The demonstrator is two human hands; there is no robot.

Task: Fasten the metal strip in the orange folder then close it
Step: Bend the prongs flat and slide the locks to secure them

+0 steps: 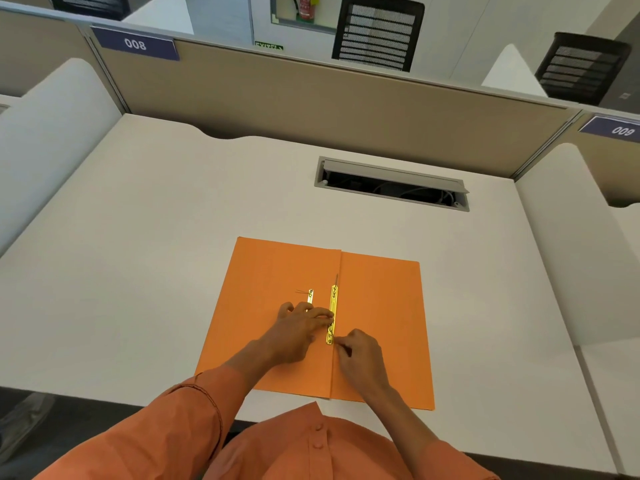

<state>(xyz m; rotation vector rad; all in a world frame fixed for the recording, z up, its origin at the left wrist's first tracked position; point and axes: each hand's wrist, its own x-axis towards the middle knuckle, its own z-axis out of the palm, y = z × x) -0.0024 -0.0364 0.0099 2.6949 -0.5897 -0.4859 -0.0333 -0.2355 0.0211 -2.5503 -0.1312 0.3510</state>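
An orange folder (377, 306) lies open and flat on the white desk, its crease running away from me. A gold metal strip (333, 304) lies along the crease on the left flap. A second, shorter metal piece (310, 296) lies just left of it. My left hand (298, 329) rests on the left flap, fingertips pressing the strip's middle. My right hand (360, 358) pinches the strip's near end with thumb and forefinger. The strip's lower part is partly hidden by my fingers.
The white desk (138, 271) has a cable slot with a raised grey lid (391, 181) beyond the folder. Beige partition panels (311, 98) enclose the back, white dividers stand on both sides. The folder's near edge reaches the desk's front edge.
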